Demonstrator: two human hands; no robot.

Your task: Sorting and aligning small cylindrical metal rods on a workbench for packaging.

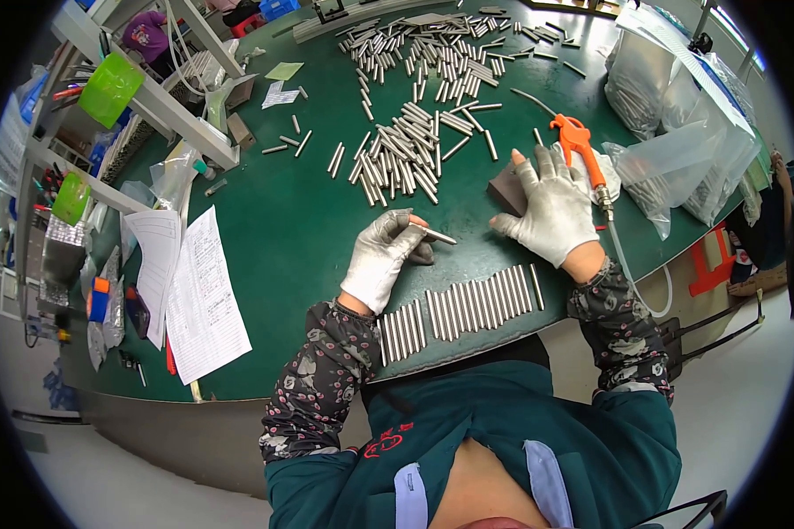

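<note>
My left hand, in a white glove, pinches one short metal rod above the green table. In front of me lies a neat row of metal rods side by side along the near edge. My right hand, also gloved, rests flat with fingers spread on a small dark block. A loose pile of rods lies just beyond both hands, with a larger scatter of rods farther back.
An orange air blow gun with a hose lies right of my right hand. Clear plastic bags of parts stand at the right. Printed paper sheets lie at the left. A shelf frame with green tape rolls rises far left.
</note>
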